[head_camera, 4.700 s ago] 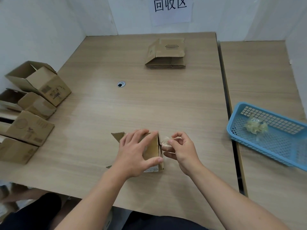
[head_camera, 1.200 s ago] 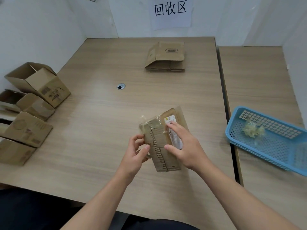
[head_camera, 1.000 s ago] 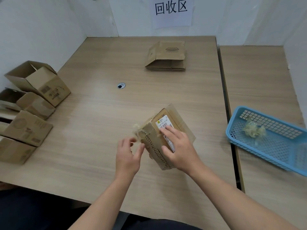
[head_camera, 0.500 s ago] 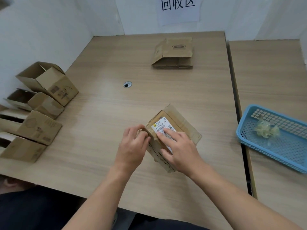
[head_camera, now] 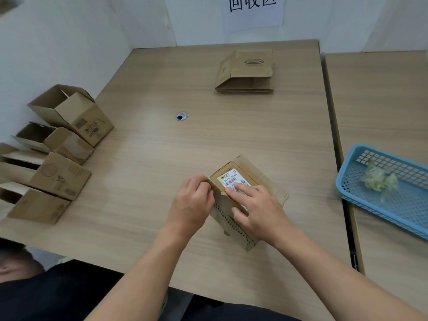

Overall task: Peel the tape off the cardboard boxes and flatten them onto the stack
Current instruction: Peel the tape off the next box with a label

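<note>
**Head view.** A small cardboard box (head_camera: pixel 256 171) is resting on the wooden table (head_camera: pixel 162 158) near its front edge, turned so that one corner is pointing toward 12 o'clock. The right hand (head_camera: pixel 259 212) is lying flat on the box top. Its straight fingers are pressing on a white printed label (head_camera: pixel 228 179) and covering the label's near half; the print is too small to read. The left hand (head_camera: pixel 192 205) is meeting the box at its 9 o'clock edge with fingers curled. The fingertips are hidden against the cardboard, so whether they are pinching tape or the edge itself cannot be told. The two hands are working just beside each other, not touching. A dark serrated strip (head_camera: pixel 231 222) is running along the box's near side.

At 12 o'clock from the box, well apart and near the far wall, the stack of flattened boxes (head_camera: pixel 247 70) is lying. At 9 o'clock, four open boxes (head_camera: pixel 71 114) are lying on their sides along the table's left edge, the nearer ones partly cut off by the frame. At 3 o'clock, a blue basket (head_camera: pixel 347 174) is sitting on a second table (head_camera: pixel 382 100), cropped at the right and holding a wad of crumpled clear tape (head_camera: pixel 379 180). A paper sign (head_camera: pixel 252 15) on the wall is cut off at the top
</note>
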